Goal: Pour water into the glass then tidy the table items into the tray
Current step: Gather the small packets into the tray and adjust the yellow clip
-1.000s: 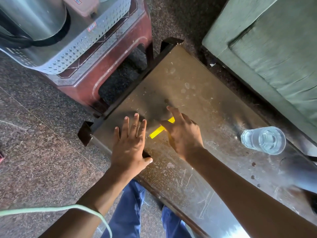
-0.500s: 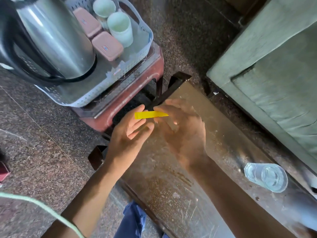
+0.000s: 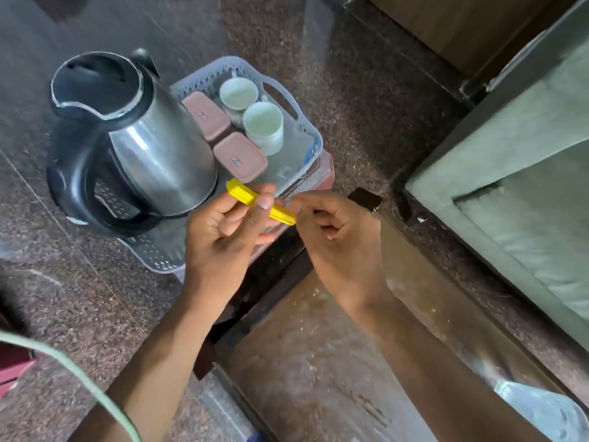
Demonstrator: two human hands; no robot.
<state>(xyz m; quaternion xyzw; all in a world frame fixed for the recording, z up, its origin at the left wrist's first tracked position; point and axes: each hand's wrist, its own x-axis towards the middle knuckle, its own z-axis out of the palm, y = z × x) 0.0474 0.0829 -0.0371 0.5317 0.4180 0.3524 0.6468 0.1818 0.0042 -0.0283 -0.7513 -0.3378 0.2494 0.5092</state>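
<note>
My left hand (image 3: 223, 237) pinches a flat yellow plastic strip (image 3: 242, 194) between thumb and fingers, held in the air over the near edge of the grey perforated tray (image 3: 306, 129). My right hand (image 3: 338, 237) is just right of the strip's end, fingers curled and close to it; whether it touches the strip I cannot tell. The tray holds a steel kettle (image 3: 149, 151) with a black handle, two pink-lidded boxes (image 3: 239, 159) and two pale cups (image 3: 264, 126). A blurred glass of water (image 3: 548, 413) stands on the brown table (image 3: 318, 362) at lower right.
The tray rests on a red plastic stool (image 3: 325, 173) left of the table's far end. A green cushioned sofa (image 3: 510, 161) runs along the right. Speckled stone floor lies around. A pale green cable (image 3: 63, 362) crosses the lower left.
The yellow strip was lifted off the table and has passed into my left hand, which carried it up toward the tray. The view has tilted toward the tray and kettle.
</note>
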